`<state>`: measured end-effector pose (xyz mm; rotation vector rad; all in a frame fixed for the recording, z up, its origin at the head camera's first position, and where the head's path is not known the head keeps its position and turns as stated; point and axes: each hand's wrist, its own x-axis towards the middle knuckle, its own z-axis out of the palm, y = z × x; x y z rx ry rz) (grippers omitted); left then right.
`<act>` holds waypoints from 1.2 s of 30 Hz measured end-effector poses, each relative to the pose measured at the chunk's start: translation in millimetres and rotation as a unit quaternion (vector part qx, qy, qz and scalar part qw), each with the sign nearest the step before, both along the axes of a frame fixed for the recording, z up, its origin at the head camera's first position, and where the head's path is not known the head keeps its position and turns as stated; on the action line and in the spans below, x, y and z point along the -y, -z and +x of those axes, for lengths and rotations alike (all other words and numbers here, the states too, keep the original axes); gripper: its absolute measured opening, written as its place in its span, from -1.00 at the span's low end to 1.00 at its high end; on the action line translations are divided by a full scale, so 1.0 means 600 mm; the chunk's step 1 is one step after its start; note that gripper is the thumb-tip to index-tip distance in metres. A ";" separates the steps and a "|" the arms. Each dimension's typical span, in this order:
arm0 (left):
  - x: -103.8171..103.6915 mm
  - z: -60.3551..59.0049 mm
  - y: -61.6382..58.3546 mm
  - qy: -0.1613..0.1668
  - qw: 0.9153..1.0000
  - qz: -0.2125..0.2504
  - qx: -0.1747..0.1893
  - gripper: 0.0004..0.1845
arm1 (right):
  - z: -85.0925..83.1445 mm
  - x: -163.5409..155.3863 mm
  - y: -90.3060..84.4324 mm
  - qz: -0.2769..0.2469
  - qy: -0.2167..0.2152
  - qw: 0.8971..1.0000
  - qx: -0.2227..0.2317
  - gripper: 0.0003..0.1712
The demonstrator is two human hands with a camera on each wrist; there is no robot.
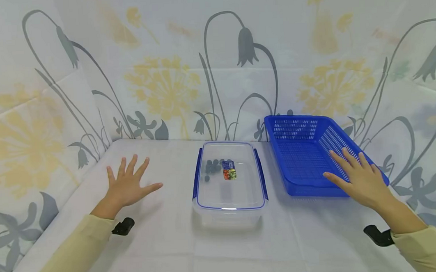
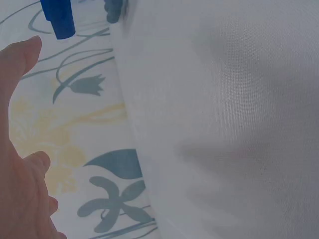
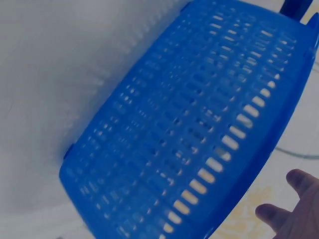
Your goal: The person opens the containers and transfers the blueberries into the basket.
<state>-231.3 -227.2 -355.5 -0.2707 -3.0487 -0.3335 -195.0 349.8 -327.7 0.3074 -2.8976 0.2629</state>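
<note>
A lidded clear container sits mid-worktop, its long axis running straight away from the wearer, blue clasps along both long sides and dark round pieces visible inside. A lid label pairs a blue panel with a colourful picture; its lettering is too small to read. At right, a blue basket stretches away, its far end angled left. Fingers spread wide, the left hand and right hand hold nothing, the right near the basket.
</note>
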 end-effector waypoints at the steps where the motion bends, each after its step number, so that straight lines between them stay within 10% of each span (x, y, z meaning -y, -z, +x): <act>1: -0.002 0.000 0.000 0.000 1.000 0.006 -0.002 0.07 | 0.000 0.004 0.000 -0.007 -0.001 1.000 -0.001 -0.14; 18: -0.054 -0.011 0.019 0.027 0.990 0.133 -0.025 0.01 | 0.004 0.085 0.003 -0.165 -0.055 0.985 0.008 -0.25; 36: -0.122 -0.018 0.016 0.089 0.953 0.289 0.038 -0.04 | -0.002 0.164 0.018 -0.228 -0.066 0.971 0.017 -0.20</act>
